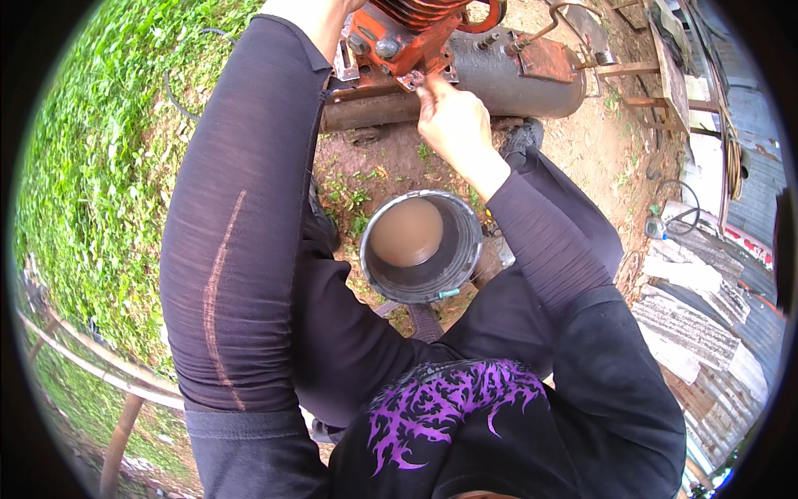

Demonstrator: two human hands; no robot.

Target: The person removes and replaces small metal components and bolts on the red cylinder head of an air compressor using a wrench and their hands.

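An orange-red finned pump (416,21) of an air compressor sits on top of a dark grey cylindrical tank (515,83). My right hand (457,125) reaches up to the pump's orange base, its thumb and fingers pinched together at the mounting edge. Whatever lies between those fingertips is too small to make out. At the top edge of the view, my left hand (331,10) is beside the pump's left side, its fingers mostly out of sight. Between my legs stands a black bucket (471,241) holding murky brown water (407,231); a teal piece sits on its rim.
Grass (100,150) covers the ground at left, with bare dirt under the tank. To the right lie stacked corrugated sheets and boards (690,333), with a wooden frame (665,75) farther up. A wooden rail (125,382) crosses the lower left.
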